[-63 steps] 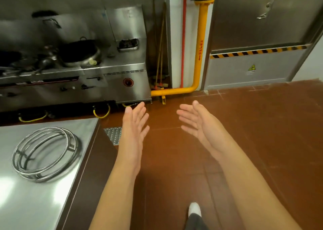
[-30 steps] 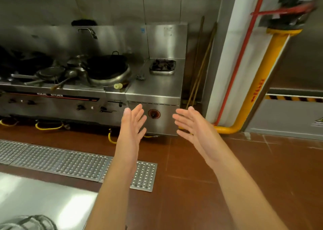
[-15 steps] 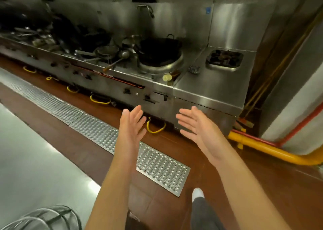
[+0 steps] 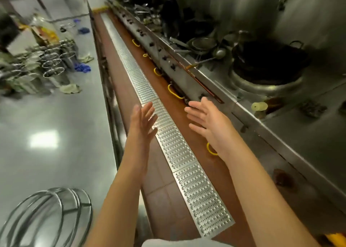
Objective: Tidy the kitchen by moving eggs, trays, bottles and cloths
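My left hand (image 4: 142,126) and my right hand (image 4: 207,121) are held out in front of me over the aisle, fingers straight and spread, holding nothing. Far off on the steel counter (image 4: 56,134) at my left lie blue cloths (image 4: 82,67), a pale green cloth (image 4: 70,88) and a big clear bottle (image 4: 42,28) with yellow contents. None of these is near either hand. The far end of the counter is blurred.
Several steel pots (image 4: 54,65) crowd the counter's far left. A wire ring stand (image 4: 46,215) sits at its near corner. A metal drain grate (image 4: 177,153) runs along the brown floor. The stove line (image 4: 262,74) with a black wok is on the right.
My view has swung left from the door and yellow pipe to look down the aisle between counter and stoves. Both hands have stayed out in front, empty.
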The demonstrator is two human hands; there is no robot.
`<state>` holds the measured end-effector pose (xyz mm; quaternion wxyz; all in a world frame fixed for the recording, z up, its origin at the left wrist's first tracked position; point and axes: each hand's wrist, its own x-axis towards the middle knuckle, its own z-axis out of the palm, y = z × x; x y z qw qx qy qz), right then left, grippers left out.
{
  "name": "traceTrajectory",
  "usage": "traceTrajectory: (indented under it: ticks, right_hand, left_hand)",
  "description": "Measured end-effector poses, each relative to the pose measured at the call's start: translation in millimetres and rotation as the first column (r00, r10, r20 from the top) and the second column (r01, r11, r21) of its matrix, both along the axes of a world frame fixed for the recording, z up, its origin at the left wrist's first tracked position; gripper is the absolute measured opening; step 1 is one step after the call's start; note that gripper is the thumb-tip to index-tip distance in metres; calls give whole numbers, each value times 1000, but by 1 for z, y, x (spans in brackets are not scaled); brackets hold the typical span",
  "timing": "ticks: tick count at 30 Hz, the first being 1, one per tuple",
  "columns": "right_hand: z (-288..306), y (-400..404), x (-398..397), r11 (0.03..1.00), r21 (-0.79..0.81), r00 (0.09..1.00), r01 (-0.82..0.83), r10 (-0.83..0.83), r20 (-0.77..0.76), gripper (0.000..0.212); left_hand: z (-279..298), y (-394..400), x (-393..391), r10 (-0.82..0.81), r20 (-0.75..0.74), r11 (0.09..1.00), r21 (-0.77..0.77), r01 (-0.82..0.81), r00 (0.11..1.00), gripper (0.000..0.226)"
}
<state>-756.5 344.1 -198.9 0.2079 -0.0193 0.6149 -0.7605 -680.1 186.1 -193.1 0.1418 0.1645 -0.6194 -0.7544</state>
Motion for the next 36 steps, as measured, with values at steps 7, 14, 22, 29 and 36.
traceTrajectory:
  ticks: [7, 14, 22, 29, 36]
  right_hand:
    - [-19, -79, -66, 970, -17, 968, -241, 242, 68, 36]
    - [-28, -167, -145, 940, 47, 940, -339, 335, 62, 41]
    - [-4, -235, -251, 954, 77, 957, -291, 292, 4, 39]
    - [-3, -287, -325, 936, 64, 938, -346, 346, 3, 37]
    - [-7, -348, -432, 912, 2, 912, -409, 409, -10, 42]
  left_hand:
    - [-16, -66, -29, 274, 62, 960, 43, -277, 960, 59]
    - [-52, -150, -106, 363, 91, 924, 95, -371, 927, 61]
    - [-37, -224, -229, 283, 31, 957, 60, -284, 959, 76]
    - [-29, -266, -291, 290, 12, 956, 38, -290, 957, 72]
    - [-20, -310, -379, 374, 0, 927, 10, -374, 927, 69]
